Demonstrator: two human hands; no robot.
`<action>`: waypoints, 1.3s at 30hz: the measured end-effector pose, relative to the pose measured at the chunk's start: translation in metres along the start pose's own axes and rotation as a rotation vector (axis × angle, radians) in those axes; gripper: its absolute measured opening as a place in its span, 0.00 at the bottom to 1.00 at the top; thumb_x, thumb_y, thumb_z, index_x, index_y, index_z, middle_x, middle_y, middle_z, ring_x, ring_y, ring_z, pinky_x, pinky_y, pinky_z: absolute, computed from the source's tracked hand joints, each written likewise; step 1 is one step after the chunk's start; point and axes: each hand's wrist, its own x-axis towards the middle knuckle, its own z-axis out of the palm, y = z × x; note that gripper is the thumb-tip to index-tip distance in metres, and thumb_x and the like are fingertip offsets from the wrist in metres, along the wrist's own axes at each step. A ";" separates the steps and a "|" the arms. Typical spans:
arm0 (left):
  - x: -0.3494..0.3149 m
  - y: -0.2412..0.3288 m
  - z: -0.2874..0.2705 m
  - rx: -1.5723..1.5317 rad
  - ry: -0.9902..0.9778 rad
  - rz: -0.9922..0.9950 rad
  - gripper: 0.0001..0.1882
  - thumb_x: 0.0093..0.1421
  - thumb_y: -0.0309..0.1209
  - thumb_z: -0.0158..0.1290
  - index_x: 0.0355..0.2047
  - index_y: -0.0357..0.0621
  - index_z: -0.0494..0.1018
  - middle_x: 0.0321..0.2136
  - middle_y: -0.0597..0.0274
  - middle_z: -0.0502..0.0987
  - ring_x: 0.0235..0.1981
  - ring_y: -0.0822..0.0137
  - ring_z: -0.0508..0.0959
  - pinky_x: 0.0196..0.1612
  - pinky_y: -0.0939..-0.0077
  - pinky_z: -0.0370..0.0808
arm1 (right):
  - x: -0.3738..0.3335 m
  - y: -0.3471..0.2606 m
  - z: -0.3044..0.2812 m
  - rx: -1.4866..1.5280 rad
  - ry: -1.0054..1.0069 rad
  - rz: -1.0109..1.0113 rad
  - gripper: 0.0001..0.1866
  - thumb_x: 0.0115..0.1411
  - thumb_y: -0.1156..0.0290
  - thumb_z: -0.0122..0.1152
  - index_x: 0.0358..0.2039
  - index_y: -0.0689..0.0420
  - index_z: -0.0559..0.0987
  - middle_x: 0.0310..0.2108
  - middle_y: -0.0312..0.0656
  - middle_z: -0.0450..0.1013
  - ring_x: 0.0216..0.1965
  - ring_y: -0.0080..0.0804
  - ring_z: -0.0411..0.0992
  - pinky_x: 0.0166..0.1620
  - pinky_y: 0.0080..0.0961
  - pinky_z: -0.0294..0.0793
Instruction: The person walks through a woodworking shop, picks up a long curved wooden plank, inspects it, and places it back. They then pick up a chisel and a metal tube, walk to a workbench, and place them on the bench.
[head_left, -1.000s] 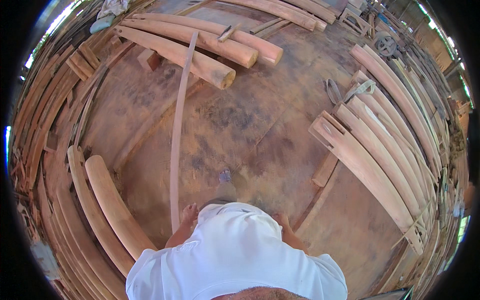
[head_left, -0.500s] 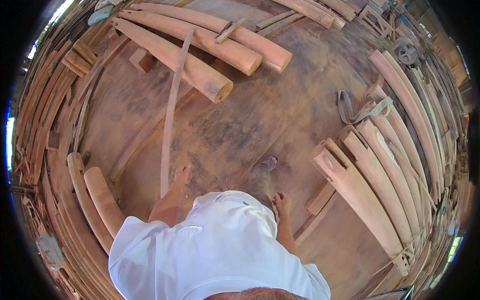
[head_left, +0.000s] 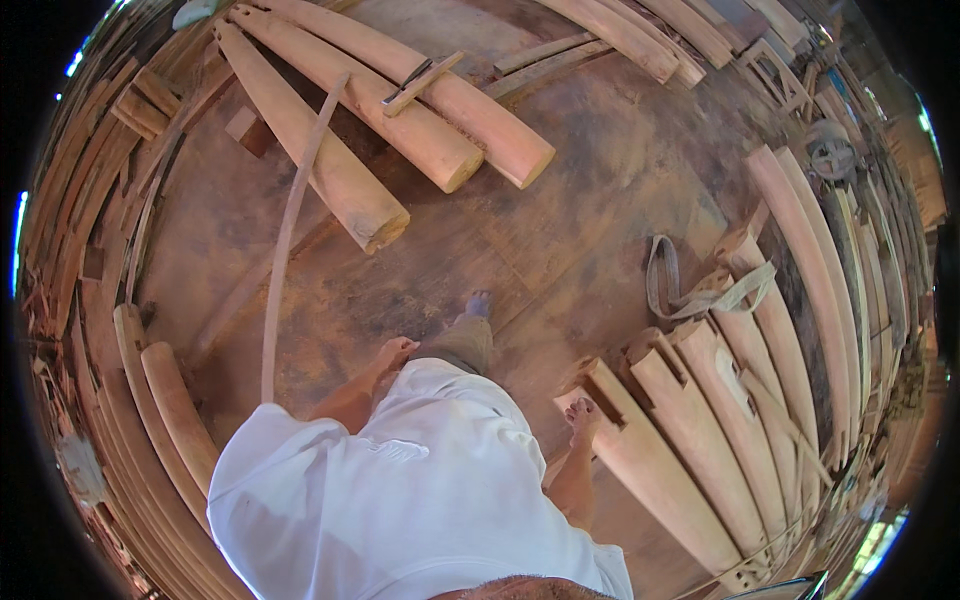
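Note:
My left hand (head_left: 393,354) hangs in front of my body over the floor, fingers loosely bent and apart, with nothing seen in it. My right hand (head_left: 580,415) has its fingers curled and overlaps the slotted end of the nearest wooden post (head_left: 655,470). Whether it touches the post, or holds something small, I cannot make out. Beyond that post lie several more curved wooden posts (head_left: 722,440), some with notched ends. A pale looped strap (head_left: 715,295) drapes across their far ends.
Three thick wooden posts (head_left: 360,200) lie at the far left, a small wooden piece (head_left: 425,82) across two of them. One long thin strip (head_left: 290,230) leans on the nearest. Curved timbers (head_left: 165,390) lie at left. A round metal wheel (head_left: 830,150) stands far right. The floor (head_left: 500,240) is dusty brown.
My view and body have moved forward toward the posts on the right. My right hand has gone from above the floor to over the slotted post end. The foot in view has shifted left.

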 end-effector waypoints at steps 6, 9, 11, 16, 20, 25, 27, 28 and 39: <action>0.126 0.084 0.017 -0.228 -0.002 -0.107 0.19 0.67 0.47 0.55 0.27 0.45 0.74 0.21 0.64 0.75 0.22 0.71 0.73 0.22 0.72 0.69 | 0.160 0.013 0.011 0.072 -0.118 -0.001 0.14 0.67 0.67 0.59 0.45 0.65 0.80 0.32 0.42 0.79 0.30 0.30 0.77 0.31 0.27 0.77; 0.174 0.192 0.008 -0.204 0.111 -0.180 0.17 0.67 0.45 0.54 0.31 0.43 0.75 0.20 0.65 0.73 0.21 0.71 0.73 0.21 0.72 0.68 | 0.203 -0.035 0.028 -0.520 -0.235 -0.157 0.15 0.66 0.67 0.59 0.45 0.66 0.80 0.33 0.44 0.80 0.31 0.31 0.78 0.33 0.28 0.77; 0.233 0.217 0.004 -0.064 0.210 -0.025 0.23 0.64 0.49 0.53 0.39 0.38 0.79 0.25 0.54 0.79 0.26 0.61 0.80 0.33 0.66 0.77 | 0.225 -0.086 0.042 -0.763 -0.310 -0.243 0.15 0.65 0.67 0.60 0.45 0.66 0.81 0.33 0.45 0.80 0.31 0.32 0.78 0.34 0.29 0.78; 0.307 0.373 -0.030 -0.305 0.270 0.050 0.22 0.65 0.47 0.55 0.42 0.37 0.79 0.30 0.57 0.81 0.34 0.67 0.81 0.36 0.69 0.77 | 0.312 -0.198 0.075 -0.946 -0.325 -0.424 0.16 0.64 0.66 0.61 0.44 0.67 0.81 0.35 0.47 0.81 0.33 0.33 0.79 0.37 0.31 0.78; 0.349 0.417 -0.041 -0.561 0.416 -0.035 0.21 0.65 0.46 0.56 0.43 0.39 0.78 0.31 0.62 0.81 0.32 0.70 0.80 0.34 0.73 0.77 | 0.339 -0.366 0.160 -0.861 -0.285 -0.372 0.18 0.61 0.65 0.63 0.44 0.67 0.82 0.37 0.52 0.82 0.37 0.38 0.80 0.44 0.34 0.78; 0.390 0.403 0.003 -0.812 0.691 -0.236 0.22 0.66 0.47 0.55 0.40 0.37 0.79 0.31 0.61 0.81 0.29 0.70 0.80 0.32 0.72 0.76 | 0.494 -0.470 0.191 -0.974 -0.522 -0.522 0.16 0.61 0.66 0.63 0.45 0.65 0.83 0.35 0.49 0.82 0.38 0.39 0.81 0.44 0.33 0.78; 0.387 0.366 0.054 -0.701 0.769 -0.373 0.24 0.66 0.48 0.53 0.36 0.34 0.79 0.30 0.51 0.81 0.31 0.61 0.81 0.34 0.63 0.76 | 0.536 -0.548 0.217 -1.224 -0.721 -0.535 0.15 0.62 0.67 0.62 0.44 0.65 0.83 0.34 0.48 0.82 0.36 0.38 0.81 0.41 0.32 0.79; 0.388 0.333 0.095 -0.197 0.889 -0.327 0.26 0.66 0.49 0.51 0.33 0.33 0.78 0.29 0.41 0.80 0.33 0.49 0.82 0.37 0.56 0.76 | 0.551 -0.575 0.243 -1.255 -0.789 -0.480 0.16 0.63 0.67 0.61 0.45 0.65 0.82 0.33 0.47 0.81 0.35 0.36 0.81 0.39 0.31 0.79; 0.377 0.413 0.313 -0.067 0.705 -0.485 0.16 0.67 0.42 0.50 0.47 0.46 0.75 0.33 0.51 0.80 0.30 0.52 0.80 0.29 0.54 0.77 | 0.662 -0.802 0.534 -1.510 -0.729 -0.983 0.18 0.61 0.61 0.59 0.43 0.62 0.82 0.35 0.50 0.81 0.30 0.38 0.81 0.35 0.37 0.79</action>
